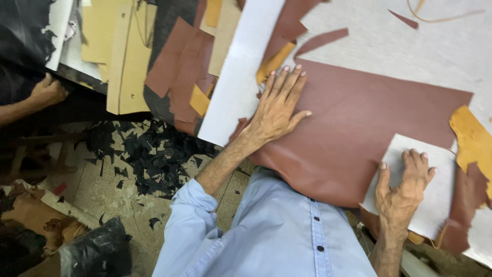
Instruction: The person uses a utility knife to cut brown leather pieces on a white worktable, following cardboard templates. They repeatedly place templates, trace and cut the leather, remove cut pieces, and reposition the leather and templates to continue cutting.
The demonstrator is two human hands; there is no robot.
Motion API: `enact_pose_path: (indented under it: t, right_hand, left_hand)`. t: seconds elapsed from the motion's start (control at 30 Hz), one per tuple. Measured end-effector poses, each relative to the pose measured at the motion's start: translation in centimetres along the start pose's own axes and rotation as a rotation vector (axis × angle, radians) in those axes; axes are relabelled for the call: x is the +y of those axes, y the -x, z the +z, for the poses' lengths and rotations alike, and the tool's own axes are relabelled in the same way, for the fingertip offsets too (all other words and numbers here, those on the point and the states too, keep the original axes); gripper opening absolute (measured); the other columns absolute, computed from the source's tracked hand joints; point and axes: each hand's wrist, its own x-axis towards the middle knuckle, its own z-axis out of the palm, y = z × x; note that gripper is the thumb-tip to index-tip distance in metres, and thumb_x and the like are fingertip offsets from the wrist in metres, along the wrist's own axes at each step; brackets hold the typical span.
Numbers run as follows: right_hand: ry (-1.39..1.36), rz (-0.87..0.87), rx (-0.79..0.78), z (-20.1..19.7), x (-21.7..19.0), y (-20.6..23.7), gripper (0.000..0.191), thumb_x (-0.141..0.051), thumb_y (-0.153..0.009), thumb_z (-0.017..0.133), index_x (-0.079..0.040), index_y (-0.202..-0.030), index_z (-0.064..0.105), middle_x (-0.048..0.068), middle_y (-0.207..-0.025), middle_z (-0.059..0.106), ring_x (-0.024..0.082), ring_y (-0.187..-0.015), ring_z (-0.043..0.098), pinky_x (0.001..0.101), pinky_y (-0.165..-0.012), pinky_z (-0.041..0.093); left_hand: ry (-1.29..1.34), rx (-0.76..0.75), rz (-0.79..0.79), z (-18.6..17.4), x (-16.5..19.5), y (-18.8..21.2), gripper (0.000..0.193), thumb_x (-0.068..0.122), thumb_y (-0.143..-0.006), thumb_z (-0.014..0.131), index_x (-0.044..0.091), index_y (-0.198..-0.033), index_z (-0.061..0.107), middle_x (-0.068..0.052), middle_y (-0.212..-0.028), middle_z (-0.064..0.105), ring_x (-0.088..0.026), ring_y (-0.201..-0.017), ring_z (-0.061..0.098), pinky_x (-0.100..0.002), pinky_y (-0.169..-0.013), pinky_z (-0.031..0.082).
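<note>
Leather sheet point(359, 128) on the bench point(410, 46), overhanging its near edge; left hand point(277, 105) flat on it; right hand point(402, 187) on card pattern point(435, 197) beside.

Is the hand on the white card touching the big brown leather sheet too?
Cannot tell. In the head view, the right hand lies flat on the white card, which overlaps the brown leather sheet; its thumb sits right at the card's edge.

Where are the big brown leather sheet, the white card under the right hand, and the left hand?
brown leather sheet point(359, 118), head view, bare middle.
white card point(441, 195), head view, right part.
left hand point(277, 105), head view, back of hand.
</note>
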Motion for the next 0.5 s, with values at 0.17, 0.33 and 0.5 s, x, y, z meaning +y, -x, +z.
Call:
enact_pose_path:
  t: [0.17, 0.33, 0.5]
  right_hand:
    - [0.082, -0.013, 0.091, 4.4, -3.3, 0.3, 0.048, -0.021, -0.113, 0.072, 0.006, -0.147, 0.052, 0.030, -0.157, 0.048, 0.048, -0.156, 0.039, 0.0658, -0.132, 0.016]
    - [0.116, 0.024, 0.148, 4.9, -3.5, 0.1, 0.047, -0.021, -0.114, 0.070, 0.008, -0.146, 0.053, 0.028, -0.155, 0.051, 0.045, -0.152, 0.042, 0.0644, -0.135, 0.020]
    - [0.145, 0.033, 0.178, 5.2, -3.2, 0.2, 0.042, -0.016, -0.114, 0.072, 0.008, -0.144, 0.056, 0.026, -0.152, 0.055, 0.042, -0.150, 0.045, 0.0599, -0.131, 0.022]
  left_hand:
    - [0.024, 0.361, -0.189, -5.8, -11.6, -0.1, 0.052, 0.028, -0.099, 0.075, -0.001, -0.139, 0.058, -0.017, -0.134, 0.060, -0.033, -0.120, 0.055, -0.052, -0.102, 0.043]
    - [-0.052, 0.271, -0.389, -7.2, -15.6, -3.4, 0.052, 0.025, -0.084, 0.085, -0.006, -0.120, 0.063, -0.024, -0.113, 0.063, -0.034, -0.101, 0.060, -0.052, -0.087, 0.043]
    - [0.148, 0.150, -0.518, -7.0, -16.1, -4.2, 0.046, 0.021, -0.080, 0.089, -0.004, -0.108, 0.062, -0.020, -0.095, 0.068, -0.030, -0.086, 0.067, -0.054, -0.081, 0.046]
